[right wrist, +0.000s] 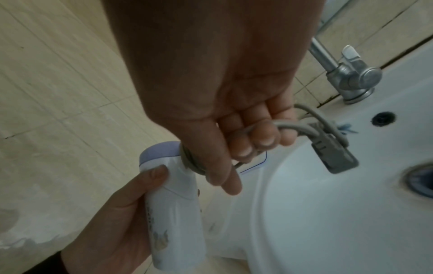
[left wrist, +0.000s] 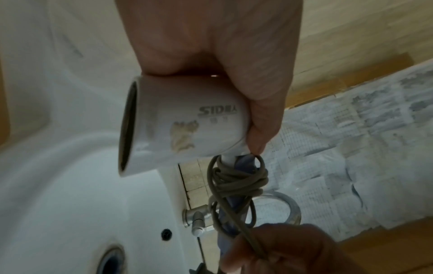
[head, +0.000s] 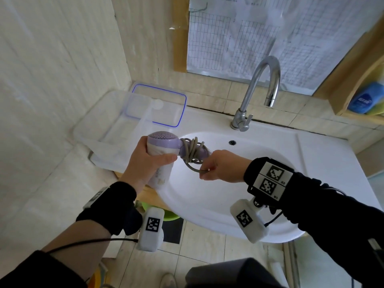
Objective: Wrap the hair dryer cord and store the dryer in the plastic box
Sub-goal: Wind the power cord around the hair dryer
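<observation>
My left hand (head: 145,161) grips the white barrel of the hair dryer (head: 161,145), which has a purple rear grille and handle, above the sink's left edge. The grey cord (head: 192,152) lies in several loops around the handle. My right hand (head: 216,167) pinches a loop of the cord just below the handle. In the right wrist view the right hand's fingers (right wrist: 260,137) curl round the cord (right wrist: 302,126), and the grey plug (right wrist: 337,157) hangs beside them. The left wrist view shows the dryer barrel (left wrist: 187,126) and the wound cord (left wrist: 236,183). The clear plastic box (head: 108,134) sits open behind the dryer at the left.
The box's blue-rimmed lid (head: 160,104) leans against the back wall. A chrome faucet (head: 257,90) rises behind the white sink (head: 291,173). A tiled wall closes the left side. A blue bottle (head: 365,98) rests on a shelf at the right.
</observation>
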Demonstrator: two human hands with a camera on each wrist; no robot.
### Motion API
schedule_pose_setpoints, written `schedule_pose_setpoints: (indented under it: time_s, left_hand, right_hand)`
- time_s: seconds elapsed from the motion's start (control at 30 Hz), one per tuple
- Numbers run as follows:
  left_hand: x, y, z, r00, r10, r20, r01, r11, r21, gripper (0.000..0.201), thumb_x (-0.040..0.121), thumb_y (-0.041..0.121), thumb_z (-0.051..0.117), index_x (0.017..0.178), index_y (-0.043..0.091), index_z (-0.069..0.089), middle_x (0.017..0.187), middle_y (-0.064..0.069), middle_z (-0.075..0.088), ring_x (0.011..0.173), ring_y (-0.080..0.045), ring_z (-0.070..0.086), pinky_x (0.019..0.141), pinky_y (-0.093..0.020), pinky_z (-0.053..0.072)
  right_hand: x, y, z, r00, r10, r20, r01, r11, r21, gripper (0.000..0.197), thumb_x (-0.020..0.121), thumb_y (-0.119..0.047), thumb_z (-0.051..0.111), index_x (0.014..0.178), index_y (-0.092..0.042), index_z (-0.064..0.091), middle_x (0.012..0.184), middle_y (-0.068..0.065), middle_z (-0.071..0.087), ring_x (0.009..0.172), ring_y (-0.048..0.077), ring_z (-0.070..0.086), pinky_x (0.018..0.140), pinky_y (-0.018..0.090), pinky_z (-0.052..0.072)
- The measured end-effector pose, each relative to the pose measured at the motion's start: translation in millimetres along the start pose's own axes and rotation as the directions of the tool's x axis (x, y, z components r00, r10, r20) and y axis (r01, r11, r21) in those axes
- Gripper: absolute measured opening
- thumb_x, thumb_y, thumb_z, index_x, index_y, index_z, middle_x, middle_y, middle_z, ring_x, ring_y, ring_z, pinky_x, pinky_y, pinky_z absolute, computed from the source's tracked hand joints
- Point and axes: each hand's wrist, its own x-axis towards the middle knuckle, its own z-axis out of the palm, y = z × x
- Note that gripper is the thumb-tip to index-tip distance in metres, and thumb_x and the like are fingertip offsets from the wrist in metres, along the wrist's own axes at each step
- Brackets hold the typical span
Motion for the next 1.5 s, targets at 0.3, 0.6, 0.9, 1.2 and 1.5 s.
schedule_pose_setpoints:
  time_s: [0.3,0.6,0.9,1.2,1.5]
  left_hand:
    - [-3.0,-0.1,-0.7,0.999,0.043,-0.028,-0.039,0.989,0.140,0.071,0.040,0.036,0.078,0.105,0.025,0.050,0.092,0.011,0.062,0.083,-0.010,0.061,0.067,-0.024,0.048]
    - [1.0,2.1,-19.1,0.988,-0.042,0.150,0.020,0.990,0.143,0.064,0.036,0.036,0.077,0.095,0.032,0.053,0.096,0.002,0.066,0.085,-0.019,0.064,0.073,-0.033,0.054]
    - [10.9,-2.4,-45.4,0.983,-0.087,0.160,0.093,0.995,-0.029,0.082,0.040,0.027,0.082,0.116,0.014,0.056,0.106,-0.013,0.069,0.088,-0.026,0.065,0.078,-0.044,0.055]
    - [14.7,-6.8,-71.8,0.988,-0.104,0.115,0.129,0.963,-0.238,0.077,0.042,0.022,0.078,0.116,0.008,0.060,0.086,-0.006,0.070,0.070,-0.016,0.066,0.061,-0.029,0.053]
    - [44.9,23.9,-81.4,1.000,-0.010,0.029,0.020,0.930,-0.366,0.040,0.059,0.018,0.074,0.099,0.014,0.071,0.102,-0.022,0.064,0.088,-0.028,0.062,0.075,-0.033,0.052]
  right_hand:
    - [3.4,-6.6,2.8,0.999,0.002,-0.043,-0.009,0.986,-0.164,0.021,0.089,-0.028,0.052,0.097,-0.018,0.068,0.067,-0.011,0.044,0.079,0.017,0.047,0.072,0.026,0.033]
    - [11.3,-12.7,-2.8,0.976,-0.155,-0.150,0.066,0.876,-0.477,0.018,0.084,-0.027,0.057,0.099,-0.027,0.068,0.082,-0.001,0.039,0.084,0.020,0.042,0.060,0.027,0.029]
    - [12.2,-34.6,6.6,0.950,-0.167,-0.262,0.012,0.862,-0.507,0.029,0.085,-0.012,0.045,0.113,-0.009,0.050,0.100,0.012,0.055,0.078,0.033,0.054,0.063,0.032,0.029]
    - [43.5,-61.0,22.8,0.929,-0.032,-0.368,0.032,0.999,-0.007,0.043,0.079,-0.014,0.050,0.118,-0.007,0.034,0.095,0.009,0.058,0.081,0.034,0.054,0.069,0.034,0.041]
    - [116.7,-78.5,-24.9,0.894,-0.122,-0.432,0.049,0.983,-0.176,0.042,0.076,-0.018,0.057,0.115,-0.011,0.043,0.105,0.009,0.060,0.094,0.032,0.057,0.069,0.034,0.039]
